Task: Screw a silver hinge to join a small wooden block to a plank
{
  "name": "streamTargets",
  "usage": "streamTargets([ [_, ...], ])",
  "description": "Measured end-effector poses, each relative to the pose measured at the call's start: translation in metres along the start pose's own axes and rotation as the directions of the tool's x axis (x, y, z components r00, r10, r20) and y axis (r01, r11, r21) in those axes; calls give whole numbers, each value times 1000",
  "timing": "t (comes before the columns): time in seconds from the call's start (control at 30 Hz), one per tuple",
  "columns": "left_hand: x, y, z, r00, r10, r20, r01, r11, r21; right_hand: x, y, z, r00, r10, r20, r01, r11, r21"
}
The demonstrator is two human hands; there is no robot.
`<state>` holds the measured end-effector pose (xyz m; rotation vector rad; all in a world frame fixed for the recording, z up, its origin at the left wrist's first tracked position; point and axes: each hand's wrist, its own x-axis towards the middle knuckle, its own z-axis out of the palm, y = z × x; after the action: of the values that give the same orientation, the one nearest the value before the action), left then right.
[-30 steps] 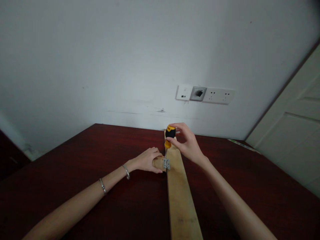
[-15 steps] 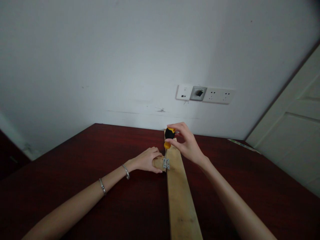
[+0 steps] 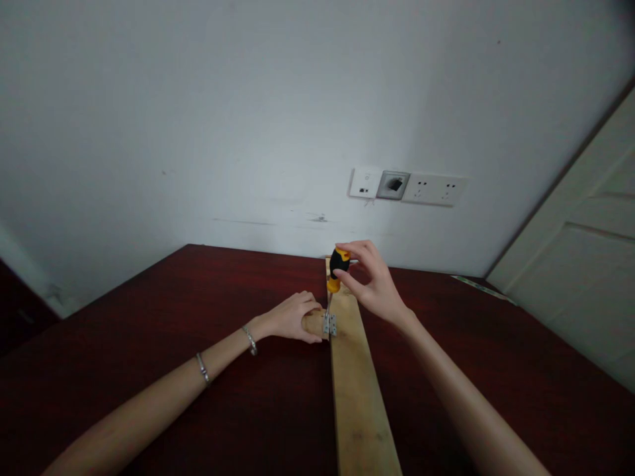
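Observation:
A long pale wooden plank (image 3: pixel 357 390) lies on the dark red table (image 3: pixel 149 311), running away from me. A small wooden block (image 3: pixel 314 323) butts against its left side, and a small metal hinge (image 3: pixel 329 324) bridges the two. My left hand (image 3: pixel 290 317) is closed over the block, pressing it down. My right hand (image 3: pixel 370 281) pinches the black and yellow handle of a screwdriver (image 3: pixel 336 268) with its fingertips. The screwdriver stands upright with its tip on the hinge.
A white wall rises behind the table, with a row of sockets and a switch plate (image 3: pixel 407 186). A pale door (image 3: pixel 585 264) stands at the right. The table's far edge meets the wall just past the plank's end.
My right fingers have shifted round the screwdriver handle, which has turned slightly in place. The left hand, block and plank have stayed where they were.

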<state>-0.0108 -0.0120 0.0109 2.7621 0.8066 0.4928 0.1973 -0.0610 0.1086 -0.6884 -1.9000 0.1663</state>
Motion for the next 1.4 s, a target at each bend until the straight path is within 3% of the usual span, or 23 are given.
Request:
streamTargets([
  [1.4,0,-5,2,1000,9,6,-9,1000,1,-2,1,-1,997,69,-24,-69,998,11],
])
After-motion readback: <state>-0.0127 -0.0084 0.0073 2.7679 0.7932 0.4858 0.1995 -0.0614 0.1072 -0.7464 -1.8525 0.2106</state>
